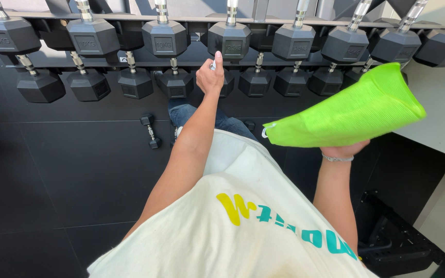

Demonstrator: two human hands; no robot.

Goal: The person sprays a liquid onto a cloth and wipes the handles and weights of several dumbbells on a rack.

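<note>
We're reaching our left hand [209, 76] up to the rack [191, 55], fingers closing on sth small & pale by a dumbbell [229, 38]. Right hand [344, 151] is holding the green cloth [351, 110] aloft, w/ no weight being wiped yet.

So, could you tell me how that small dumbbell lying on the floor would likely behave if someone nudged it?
The small dumbbell has flat-sided heads, so it would probably rock and settle rather than roll away. It looks solid, so likely heavy for its size. The dark floor mat under it probably grips it, so it would slide little.
</note>
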